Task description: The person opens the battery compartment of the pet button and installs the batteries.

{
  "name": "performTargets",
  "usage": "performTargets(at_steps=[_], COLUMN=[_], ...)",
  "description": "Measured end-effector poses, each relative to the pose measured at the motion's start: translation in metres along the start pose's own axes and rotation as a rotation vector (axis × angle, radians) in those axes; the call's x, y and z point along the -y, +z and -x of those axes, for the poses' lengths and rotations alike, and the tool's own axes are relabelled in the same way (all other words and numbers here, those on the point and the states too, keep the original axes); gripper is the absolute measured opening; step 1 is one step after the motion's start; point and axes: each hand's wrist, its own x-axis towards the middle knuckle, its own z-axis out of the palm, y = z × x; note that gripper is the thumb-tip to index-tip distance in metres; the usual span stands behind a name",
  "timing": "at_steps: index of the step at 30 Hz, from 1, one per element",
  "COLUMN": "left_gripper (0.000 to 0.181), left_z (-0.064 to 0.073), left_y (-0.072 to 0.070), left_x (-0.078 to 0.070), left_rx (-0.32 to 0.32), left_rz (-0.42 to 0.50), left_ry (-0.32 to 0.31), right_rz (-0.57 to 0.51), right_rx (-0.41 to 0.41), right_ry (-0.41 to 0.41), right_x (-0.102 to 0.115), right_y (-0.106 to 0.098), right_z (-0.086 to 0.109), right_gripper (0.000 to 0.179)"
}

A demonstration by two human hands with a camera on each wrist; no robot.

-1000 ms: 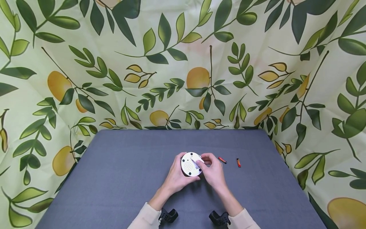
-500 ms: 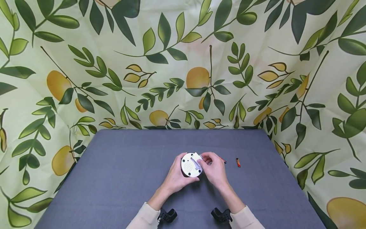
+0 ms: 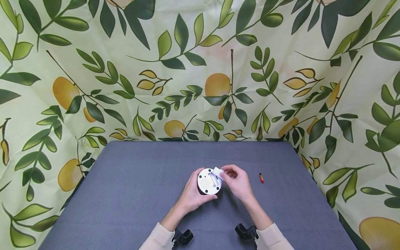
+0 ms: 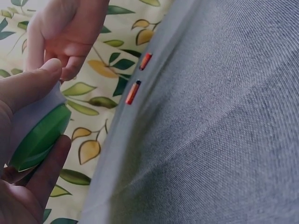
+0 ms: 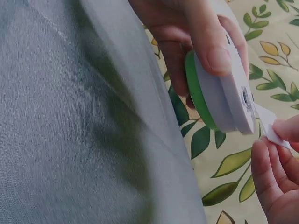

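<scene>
My left hand [image 3: 191, 195] grips a round white device [image 3: 205, 186] by its edge, its underside turned up toward the head camera. That underside has small black feet, a patch of little holes and an uncovered battery compartment [image 3: 214, 180]. Green casing [image 5: 198, 93] shows on the far side of the device in the right wrist view. Between thumb and fingers, my right hand [image 3: 240, 182] pinches a small white battery cover [image 3: 217, 172]. The right wrist view has this cover just off the device's edge.
Two red-and-black batteries, a nearer one [image 4: 133, 92] and a farther one [image 4: 146, 61], lie on the grey cloth-covered table [image 3: 140, 173]. In the head view only one battery [image 3: 261, 178] shows, right of my right hand. A leaf-and-fruit patterned cloth [image 3: 187, 76] hangs behind and along the sides.
The battery cover has come away from the device toward the upper right, baring the compartment. My right hand has shifted slightly right and now hides one battery from the head camera.
</scene>
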Motion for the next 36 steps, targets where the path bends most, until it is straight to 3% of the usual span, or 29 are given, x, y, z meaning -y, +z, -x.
performTargets(at_steps=[6, 19, 30, 36], left_gripper=[0.102, 0.104, 0.104, 0.104], left_z=[0.002, 0.004, 0.003, 0.004], left_y=[-0.003, -0.010, -0.015, -0.016], left_x=[0.004, 0.008, 0.008, 0.009], left_rx=[-0.007, -0.012, -0.004, 0.004], left_rz=[0.026, 0.052, 0.082, 0.084], left_ry=[-0.013, -0.029, -0.034, -0.023], right_rz=[0.028, 0.109, 0.255, 0.324], right_rx=[0.025, 0.071, 0.165, 0.257], right_ry=[-0.027, -0.004, 0.010, 0.018], right_x=[-0.005, -0.021, -0.040, -0.052], right_y=[-0.007, -0.018, -0.018, -0.014], right_z=[-0.007, -0.020, -0.034, -0.038], right_gripper=[0.014, 0.012, 0.009, 0.009])
